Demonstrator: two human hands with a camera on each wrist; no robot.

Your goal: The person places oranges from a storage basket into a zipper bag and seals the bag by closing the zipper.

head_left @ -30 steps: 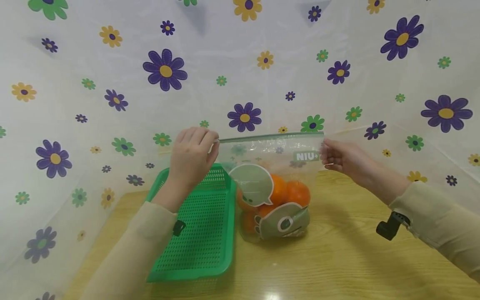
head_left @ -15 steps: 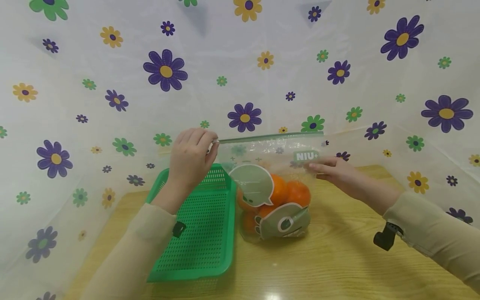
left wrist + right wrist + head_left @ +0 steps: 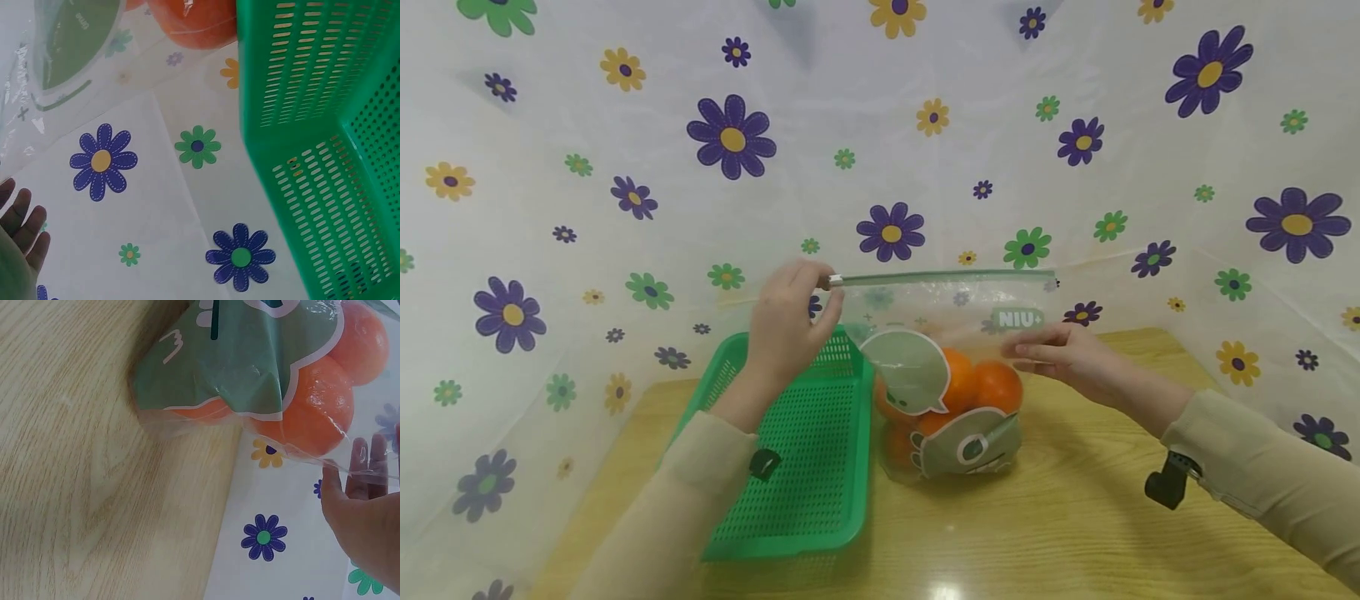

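Note:
A clear zip bag [image 3: 955,292] with green print and a "NIU+" label stands upright on the table, oranges [image 3: 997,387] in its lower part. A white slider [image 3: 836,281] sits at the left end of its green zip strip. My left hand [image 3: 790,321] pinches that top left corner, thumb and index fingertips right at the slider. Lower down, my right hand [image 3: 1067,358] holds the bag's right side below the label, thumb and fingers to either side of the film. In the right wrist view, the right fingers [image 3: 357,459] show through the clear plastic.
A green perforated basket [image 3: 859,508] stands left of the bag, under my left forearm, with its bottom bare. The wooden table [image 3: 1075,517] extends to the front and right. A white flowered sheet [image 3: 820,125] rises behind and at both sides.
My right hand has left the bag's top right corner and moved down and left to its side. The left thumb has parted slightly from the index finger, baring the slider. The top edge shifted slightly right.

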